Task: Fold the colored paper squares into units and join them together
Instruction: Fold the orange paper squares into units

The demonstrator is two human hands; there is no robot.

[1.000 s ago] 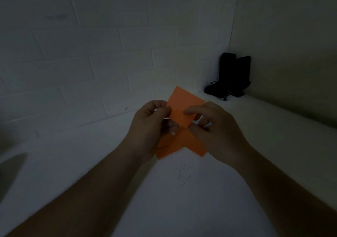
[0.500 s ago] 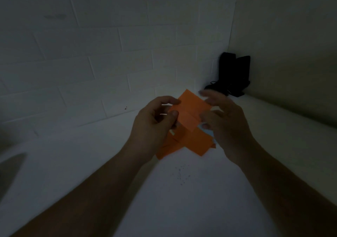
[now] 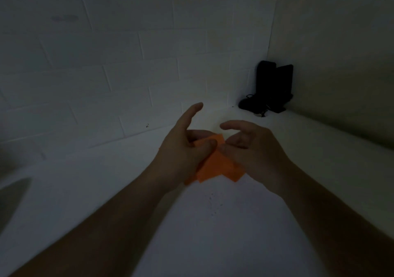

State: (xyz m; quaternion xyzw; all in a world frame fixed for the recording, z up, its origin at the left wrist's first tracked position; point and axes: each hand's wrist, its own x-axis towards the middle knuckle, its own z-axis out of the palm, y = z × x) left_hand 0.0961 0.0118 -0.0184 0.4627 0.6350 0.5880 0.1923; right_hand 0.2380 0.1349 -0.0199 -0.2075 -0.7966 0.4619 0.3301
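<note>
An orange folded paper piece (image 3: 215, 165) sits between both hands, low over the white surface. My left hand (image 3: 183, 148) pinches its upper left part with the thumb on top, while the index finger points up and away. My right hand (image 3: 253, 148) pinches the paper's right side with thumb and lower fingers; its index finger arches above without touching. More orange paper shows under the hands, and how the layers join is hidden in the dim light.
The white surface (image 3: 213, 223) runs to a white brick wall behind and a plain wall on the right. A black object with cables (image 3: 270, 89) stands in the far right corner. A grey shape (image 3: 10, 204) intrudes at the left edge.
The upright orange flap has come down flat between my hands. Both hands dropped lower toward the surface, and my left index finger has lifted off the paper.
</note>
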